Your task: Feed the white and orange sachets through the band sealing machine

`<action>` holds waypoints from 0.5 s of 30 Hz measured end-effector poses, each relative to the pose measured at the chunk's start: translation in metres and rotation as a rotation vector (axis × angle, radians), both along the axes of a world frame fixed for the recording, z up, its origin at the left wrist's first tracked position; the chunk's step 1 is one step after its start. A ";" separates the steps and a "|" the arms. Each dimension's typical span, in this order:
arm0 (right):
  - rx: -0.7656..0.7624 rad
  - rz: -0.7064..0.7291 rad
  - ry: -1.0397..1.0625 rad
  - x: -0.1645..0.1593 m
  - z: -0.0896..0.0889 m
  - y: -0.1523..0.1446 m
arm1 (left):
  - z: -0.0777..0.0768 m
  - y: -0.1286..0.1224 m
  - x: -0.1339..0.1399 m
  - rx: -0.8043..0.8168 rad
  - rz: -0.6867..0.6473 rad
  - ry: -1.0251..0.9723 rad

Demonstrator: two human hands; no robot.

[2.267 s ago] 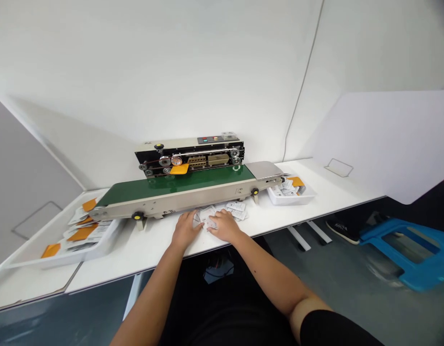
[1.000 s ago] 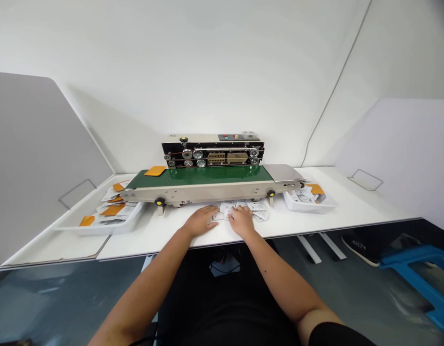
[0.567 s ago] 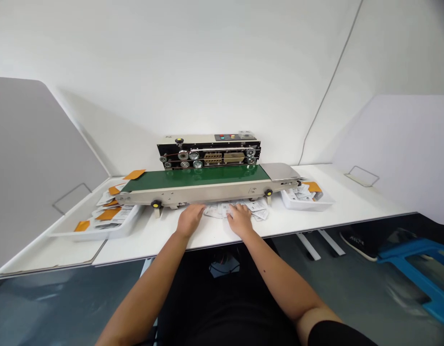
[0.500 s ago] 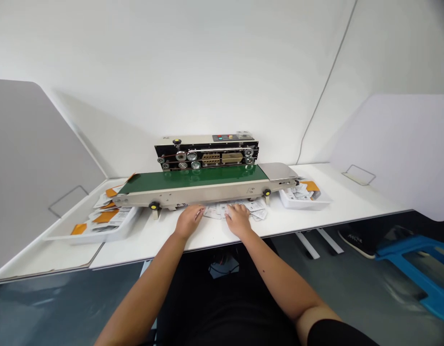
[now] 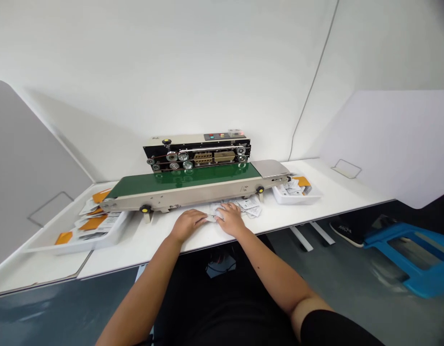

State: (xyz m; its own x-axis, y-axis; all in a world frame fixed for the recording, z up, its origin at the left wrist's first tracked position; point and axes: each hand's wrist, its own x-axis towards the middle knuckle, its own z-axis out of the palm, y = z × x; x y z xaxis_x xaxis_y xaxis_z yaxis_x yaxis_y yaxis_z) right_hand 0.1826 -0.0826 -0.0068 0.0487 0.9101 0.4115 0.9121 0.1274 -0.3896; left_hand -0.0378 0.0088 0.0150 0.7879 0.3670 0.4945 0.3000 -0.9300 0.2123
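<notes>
Just in front of the machine, small white printed packets (image 5: 251, 206) lie in a loose pile on the table. My left hand (image 5: 188, 225) is closed, thumb and fingers pinching the left edge of one small white packet (image 5: 211, 218). On that packet's right side my right hand (image 5: 231, 220) is curled, its thumb on the packet and its fingers over the packets behind. The fingertips of both hands are partly hidden. Above them stands a band sealing machine (image 5: 196, 156) with a green conveyor belt (image 5: 185, 179).
A white tray (image 5: 117, 235) holding white packets and orange pieces stands at the left. Another white tray (image 5: 297, 199) with similar contents is at the right end of the conveyor. Pale partitions (image 5: 398, 139) flank the table (image 5: 337, 192). A blue stool (image 5: 405, 254) stands on the floor.
My hands have come slightly nearer the table's front edge, and a packet now spans between them. My left fingers have closed on its edge. The whole view has shifted a little.
</notes>
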 end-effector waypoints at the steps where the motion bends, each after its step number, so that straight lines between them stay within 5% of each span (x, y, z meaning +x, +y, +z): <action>1: 0.028 0.055 0.031 0.000 0.001 -0.001 | 0.003 -0.002 0.000 0.031 0.017 -0.034; 7: 0.111 0.451 0.095 0.000 0.007 -0.009 | 0.009 -0.012 -0.002 -0.065 0.066 -0.178; 15: -0.029 0.249 0.495 0.006 0.009 -0.011 | 0.002 -0.012 0.000 -0.458 0.176 -0.224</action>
State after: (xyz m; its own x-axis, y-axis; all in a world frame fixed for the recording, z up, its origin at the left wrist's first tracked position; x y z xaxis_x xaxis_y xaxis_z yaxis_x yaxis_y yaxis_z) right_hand 0.1881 -0.0935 0.0019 0.0122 0.9295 0.3685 0.5627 0.2983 -0.7710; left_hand -0.0382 -0.0028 0.0169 0.5887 0.7012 0.4020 0.3435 -0.6673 0.6608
